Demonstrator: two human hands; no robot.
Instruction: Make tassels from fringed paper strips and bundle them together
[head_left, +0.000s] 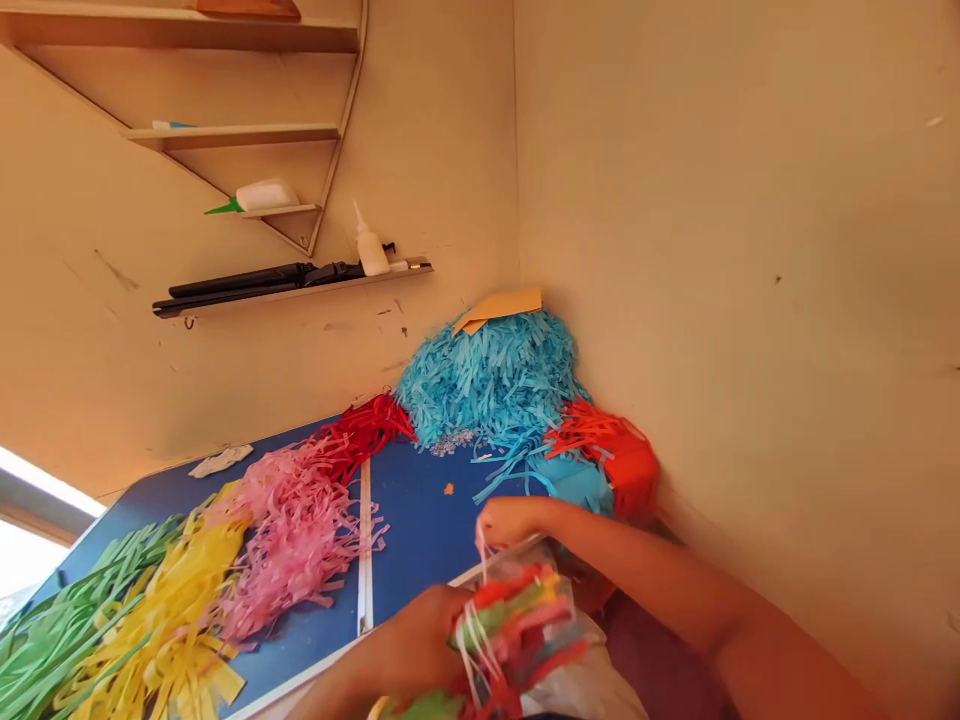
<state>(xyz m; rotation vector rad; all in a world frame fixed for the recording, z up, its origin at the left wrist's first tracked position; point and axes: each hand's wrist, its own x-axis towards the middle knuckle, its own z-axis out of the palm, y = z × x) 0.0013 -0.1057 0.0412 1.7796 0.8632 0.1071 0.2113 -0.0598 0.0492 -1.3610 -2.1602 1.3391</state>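
My right hand (510,522) pinches a white string (482,548) above the near edge of the blue table. The string runs down to a bundle of multicoloured paper strips (525,625), red, green, yellow and pink, with white string looped round its left part. My left hand (439,625) is closed round the left side of this bundle, its fingers partly hidden. The bundle is blurred, with something clear like plastic at its right side.
On the blue table (420,530) lie green (67,600), yellow (172,600), pink (292,540) and red (371,435) paper fringes. A light blue fringe pile (491,380) fills the corner. Shelves (247,135) and a bottle (371,250) are on the wall.
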